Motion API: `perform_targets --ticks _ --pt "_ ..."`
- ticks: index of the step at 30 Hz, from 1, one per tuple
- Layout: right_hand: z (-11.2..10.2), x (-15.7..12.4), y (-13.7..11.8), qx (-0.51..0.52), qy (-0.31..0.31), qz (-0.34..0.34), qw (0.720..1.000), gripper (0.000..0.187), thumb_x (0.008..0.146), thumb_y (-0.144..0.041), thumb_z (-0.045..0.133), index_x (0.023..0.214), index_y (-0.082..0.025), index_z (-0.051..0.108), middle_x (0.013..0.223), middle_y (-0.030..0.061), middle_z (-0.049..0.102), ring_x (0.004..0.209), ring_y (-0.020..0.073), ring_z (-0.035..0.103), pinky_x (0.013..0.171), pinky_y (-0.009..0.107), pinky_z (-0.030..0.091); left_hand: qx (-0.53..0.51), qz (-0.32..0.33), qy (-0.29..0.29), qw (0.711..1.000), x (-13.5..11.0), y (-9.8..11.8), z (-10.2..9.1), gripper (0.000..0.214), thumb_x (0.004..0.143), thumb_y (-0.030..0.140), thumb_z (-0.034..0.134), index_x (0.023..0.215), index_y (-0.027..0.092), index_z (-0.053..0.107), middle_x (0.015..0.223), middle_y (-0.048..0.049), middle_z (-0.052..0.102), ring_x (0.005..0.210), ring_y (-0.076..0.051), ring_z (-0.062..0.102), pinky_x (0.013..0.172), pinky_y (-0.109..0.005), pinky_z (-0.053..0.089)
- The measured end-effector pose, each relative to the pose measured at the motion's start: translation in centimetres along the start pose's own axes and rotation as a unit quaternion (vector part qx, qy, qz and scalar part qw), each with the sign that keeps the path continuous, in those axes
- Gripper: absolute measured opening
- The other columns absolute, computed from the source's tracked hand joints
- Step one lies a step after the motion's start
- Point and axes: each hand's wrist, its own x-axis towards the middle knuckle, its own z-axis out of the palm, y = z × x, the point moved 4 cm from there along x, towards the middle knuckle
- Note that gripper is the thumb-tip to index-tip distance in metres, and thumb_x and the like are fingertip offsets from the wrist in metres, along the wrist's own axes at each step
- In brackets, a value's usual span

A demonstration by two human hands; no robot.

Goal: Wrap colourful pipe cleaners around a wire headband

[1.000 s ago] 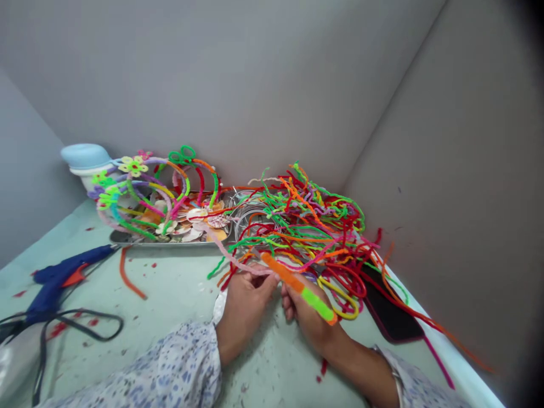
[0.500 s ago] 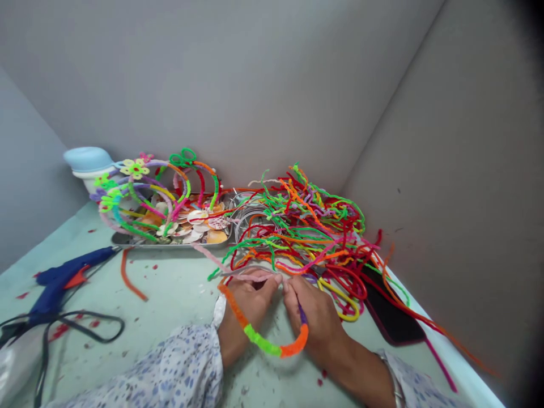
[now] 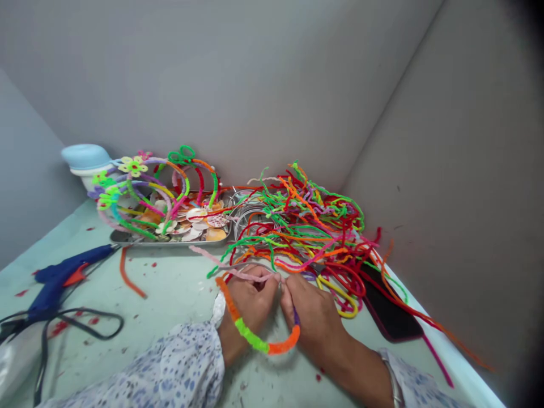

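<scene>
Close together at the front middle, both of my hands are closed in pinches with their fingertips almost meeting. My left hand (image 3: 246, 309) grips a light pink pipe cleaner (image 3: 250, 276), whose loose end sticks out to the left over the knuckles. In my right hand (image 3: 317, 311) is a thin headband (image 3: 250, 338) wrapped in orange, green, orange and purple. Its curve hangs toward me, crossing in front of both hands. The spot where pipe cleaner and headband meet is mostly hidden by the fingertips.
A heap of pipe cleaners (image 3: 314, 209) spreads at the back right, beside yellow-handled scissors (image 3: 344, 303) and a dark phone (image 3: 393, 311). Finished flower headbands (image 3: 170, 164) stand over a metal tray (image 3: 170, 243) of shells. A blue glue gun (image 3: 63, 277) with its cord lies left.
The headband's hanging curve has swung slightly left and up. My hands keep nearly the same pinch, and the view has shifted a little.
</scene>
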Motion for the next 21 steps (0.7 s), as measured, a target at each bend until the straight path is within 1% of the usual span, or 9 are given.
perform_targets --ticks 6,9,11,13,15,16,18,19,21 --pt "-0.3 -0.1 -0.5 -0.015 0.019 -0.021 0.999 0.021 0.088 -0.019 0.039 0.069 -0.018 0.049 0.062 0.0005 0.052 0.052 0.0131 0.047 0.052 0.027 0.027 0.021 0.005 0.003 1.000 -0.6 0.7 -0.2 0.022 0.076 0.025 0.052 0.056 0.017 0.057 0.055 -0.0003 0.054 0.058 -0.014 0.048 0.056 -0.026 0.034" --pt "-0.2 -0.2 -0.5 -0.004 0.016 -0.017 1.000 0.024 0.089 -0.020 0.038 0.068 -0.018 0.049 0.061 0.0007 0.051 0.052 0.0133 0.046 0.051 0.027 0.027 0.025 0.025 0.007 0.999 -0.7 0.6 -0.1 0.023 0.076 0.025 0.051 0.055 0.017 0.055 0.056 -0.0004 0.053 0.060 -0.015 0.049 0.057 -0.026 0.035" --pt "-0.1 -0.2 -0.3 0.031 0.001 -0.001 1.000 0.025 0.089 -0.021 0.036 0.067 -0.018 0.049 0.061 0.0008 0.051 0.052 0.0135 0.046 0.051 0.027 0.027 0.013 0.041 0.006 0.999 -0.8 0.4 0.1 0.022 0.077 0.026 0.050 0.058 0.017 0.055 0.060 -0.0010 0.054 0.062 -0.015 0.050 0.059 -0.026 0.036" --pt "0.1 0.0 0.1 0.110 -0.028 0.044 0.993 0.025 0.089 -0.024 0.036 0.069 -0.018 0.049 0.062 0.0007 0.051 0.054 0.0136 0.047 0.051 0.026 0.029 -0.019 0.050 -0.004 0.999 -0.9 0.3 0.2 0.017 0.079 0.027 0.050 0.067 0.017 0.058 0.066 -0.0018 0.056 0.065 -0.016 0.052 0.061 -0.026 0.039" --pt "0.4 0.2 0.6 0.240 -0.061 0.120 0.961 0.025 0.089 -0.029 0.035 0.071 -0.018 0.050 0.061 -0.0005 0.051 0.054 0.0130 0.048 0.050 0.024 0.032 -0.065 0.043 -0.027 0.997 -1.0 0.3 0.3 0.015 0.081 0.027 0.049 0.076 0.017 0.059 0.073 -0.0027 0.059 0.069 -0.016 0.054 0.064 -0.026 0.040" --pt "0.6 0.4 0.9 0.314 -0.074 0.162 0.933 0.025 0.089 -0.031 0.035 0.072 -0.018 0.049 0.060 -0.0016 0.049 0.052 0.0122 0.047 0.049 0.023 0.034 -0.074 0.053 -0.049 0.995 -1.0 0.5 0.3 0.016 0.083 0.025 0.046 0.077 0.017 0.060 0.077 -0.0032 0.060 0.072 -0.016 0.054 0.066 -0.026 0.041" --pt "1.1 0.5 1.3 0.434 -0.097 0.245 0.862 0.026 0.088 -0.034 0.034 0.071 -0.019 0.048 0.056 -0.0040 0.046 0.046 0.0100 0.044 0.045 0.022 0.035 -0.099 0.054 -0.068 0.991 -0.9 0.8 0.2 0.019 0.085 0.025 0.043 0.079 0.018 0.060 0.078 -0.0031 0.059 0.077 -0.016 0.054 0.070 -0.026 0.041" --pt "1.3 0.6 1.4 0.475 -0.103 0.266 0.832 0.025 0.087 -0.033 0.035 0.070 -0.019 0.047 0.055 -0.0048 0.045 0.043 0.0090 0.042 0.043 0.021 0.034 -0.114 0.043 -0.063 0.991 -0.8 0.7 0.0 0.020 0.086 0.026 0.042 0.079 0.018 0.060 0.078 -0.0031 0.059 0.078 -0.016 0.054 0.071 -0.026 0.041" --pt "1.5 0.8 1.5 0.530 -0.107 0.279 0.794 0.023 0.085 -0.032 0.037 0.070 -0.018 0.047 0.055 -0.0055 0.045 0.041 0.0075 0.041 0.041 0.019 0.033 -0.150 0.006 -0.056 0.987 -0.4 0.4 -0.1 0.019 0.086 0.028 0.044 0.081 0.018 0.059 0.080 -0.0028 0.060 0.077 -0.016 0.054 0.071 -0.026 0.041"
